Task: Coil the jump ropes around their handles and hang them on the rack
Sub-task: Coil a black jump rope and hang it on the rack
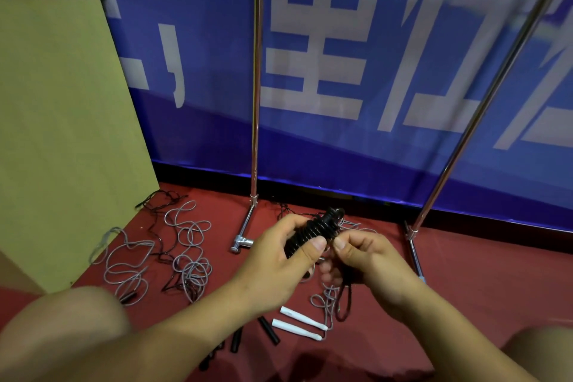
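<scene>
Low centre, 2 white handles (299,323) lie on the red floor (465,273). Mid-frame, the left hand (279,267) grips the black coiled rope bundle (313,234); the right hand (369,260) pinches its loose end. Behind stands the rack (255,87).

A black jump rope (313,234), coiled tightly around its handles, sits tilted between the left hand (279,260) and right hand (369,260), its loose end hanging below. Two white handles (299,322) lie beneath the hands; grey ropes (186,254) sprawl tangled to their left. Rack posts (255,87) stand beyond.
</scene>
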`<state>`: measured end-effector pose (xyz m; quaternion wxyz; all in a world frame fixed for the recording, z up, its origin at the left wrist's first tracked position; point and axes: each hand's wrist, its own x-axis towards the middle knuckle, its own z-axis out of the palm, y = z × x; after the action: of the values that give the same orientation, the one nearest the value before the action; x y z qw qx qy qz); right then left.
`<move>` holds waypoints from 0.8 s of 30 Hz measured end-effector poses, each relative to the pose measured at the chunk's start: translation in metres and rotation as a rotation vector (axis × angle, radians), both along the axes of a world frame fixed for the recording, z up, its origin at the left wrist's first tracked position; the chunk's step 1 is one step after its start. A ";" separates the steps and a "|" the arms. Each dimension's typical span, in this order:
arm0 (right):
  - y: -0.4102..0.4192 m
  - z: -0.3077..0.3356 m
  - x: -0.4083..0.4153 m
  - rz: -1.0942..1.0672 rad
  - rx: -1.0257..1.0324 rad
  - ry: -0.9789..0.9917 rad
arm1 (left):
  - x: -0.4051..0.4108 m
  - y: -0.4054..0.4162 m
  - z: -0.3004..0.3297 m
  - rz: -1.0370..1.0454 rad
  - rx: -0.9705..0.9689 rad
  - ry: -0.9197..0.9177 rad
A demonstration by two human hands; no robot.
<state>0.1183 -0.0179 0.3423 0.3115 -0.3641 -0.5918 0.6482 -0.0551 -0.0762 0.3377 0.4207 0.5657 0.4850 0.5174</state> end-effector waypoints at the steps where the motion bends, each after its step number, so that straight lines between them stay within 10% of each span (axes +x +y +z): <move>1: 0.001 0.001 0.001 -0.003 0.001 -0.015 | -0.001 -0.001 0.001 -0.015 -0.013 -0.008; 9: 0.012 -0.008 0.005 -0.030 0.090 0.026 | -0.007 0.000 0.013 -0.188 -0.204 -0.313; 24: 0.006 -0.002 0.009 0.055 0.150 0.158 | -0.010 0.006 0.017 -0.179 -0.202 -0.228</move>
<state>0.1270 -0.0121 0.3399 0.3656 -0.2711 -0.6220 0.6372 -0.0650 -0.0698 0.3550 0.5723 0.4990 0.4313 0.4872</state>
